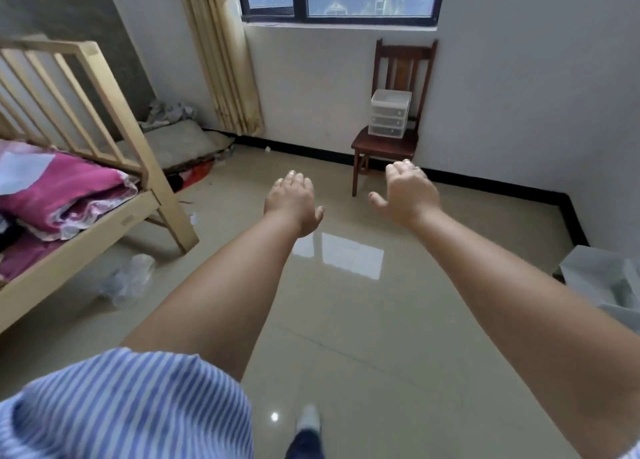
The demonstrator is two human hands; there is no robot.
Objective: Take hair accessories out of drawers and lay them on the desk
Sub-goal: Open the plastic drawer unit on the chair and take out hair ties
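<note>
A small clear plastic drawer unit with three shut drawers stands on the seat of a dark wooden chair against the far wall under the window. Both my arms are stretched forward over the floor. My left hand is open, palm down, holding nothing. My right hand is also open with fingers apart and empty, just below and in front of the chair. Both hands are well short of the drawer unit. No hair accessories or desk can be seen.
A wooden bed frame with pink bedding fills the left side. Crumpled clear plastic lies on the tiled floor beside it. A translucent plastic box sits at the right edge. A curtain hangs left of the window.
</note>
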